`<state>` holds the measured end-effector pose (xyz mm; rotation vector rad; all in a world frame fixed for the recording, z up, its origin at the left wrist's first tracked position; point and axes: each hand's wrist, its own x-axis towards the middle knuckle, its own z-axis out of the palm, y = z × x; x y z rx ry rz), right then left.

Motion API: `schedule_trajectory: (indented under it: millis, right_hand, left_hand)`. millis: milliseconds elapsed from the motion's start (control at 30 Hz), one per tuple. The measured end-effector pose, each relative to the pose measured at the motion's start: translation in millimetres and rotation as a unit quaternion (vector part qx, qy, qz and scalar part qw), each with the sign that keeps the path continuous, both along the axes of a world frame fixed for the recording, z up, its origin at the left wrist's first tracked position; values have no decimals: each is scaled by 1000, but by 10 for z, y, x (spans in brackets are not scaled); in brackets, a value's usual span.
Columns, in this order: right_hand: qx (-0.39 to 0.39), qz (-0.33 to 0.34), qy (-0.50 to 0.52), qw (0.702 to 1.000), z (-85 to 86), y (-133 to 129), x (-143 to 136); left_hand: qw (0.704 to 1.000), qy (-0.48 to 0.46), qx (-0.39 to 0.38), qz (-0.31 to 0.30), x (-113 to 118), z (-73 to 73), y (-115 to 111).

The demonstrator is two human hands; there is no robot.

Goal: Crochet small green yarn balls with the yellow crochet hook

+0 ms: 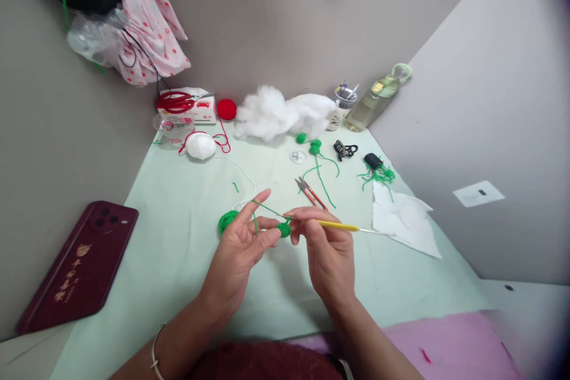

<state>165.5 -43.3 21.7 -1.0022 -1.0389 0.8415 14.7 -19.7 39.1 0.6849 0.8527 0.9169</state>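
Between thumb and a finger, my left hand [240,249] pinches a small green crochet piece [284,230]. Its index finger is raised, with green yarn [267,208] stretched from it toward the piece. My right hand [327,249] grips a yellow-handled crochet hook [338,225], the hook end pointing left at the top of the green piece. The hook's tip is too small to make out clearly. Just behind my left hand lies a ball of green yarn [227,221], partly covered by the fingers.
Orange thread snips [312,193] lie beyond my right hand. White stuffing [271,113], small green crocheted pieces [315,147], a black hair clip [344,149] and a bottle [376,101] stand farther back. White yarn [200,145] and red scissors [178,102] are back left; a phone [84,267] is left.
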Motion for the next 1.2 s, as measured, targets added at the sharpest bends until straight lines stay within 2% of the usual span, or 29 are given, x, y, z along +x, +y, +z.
schedule_trajectory:
  millis: [133,267,433,633,800,1033,1133,1200]
  right_hand:
    - [-20,34,59,997,15,13,46]
    - [-31,54,58,996,55,13,85]
    - [-18,68,21,997,83,-32,112]
    - [43,30,-96,994,93,-108,106]
    - [80,22,-146,986,131,-114,96]
    - [139,21,-284,949,171,-113,122]
    - [170,-17,-335,926,120,-126,99]
    - [192,-47,-392,898,68,-138,85]
  left_hand:
    - [1000,14,6,2,-9,0,12]
    - [1000,23,15,-7,-24,16,16]
    - [999,29,33,-2,-34,17,-5]
    - [997,41,68,18,-35,-40,-25]
    - [993,73,94,18,-55,-90,-15]
    - [986,118,106,57,-31,-52,-14]
    - [992,80,89,41,-4,-21,-14]
    - [997,31,68,25,4,-6,-12]
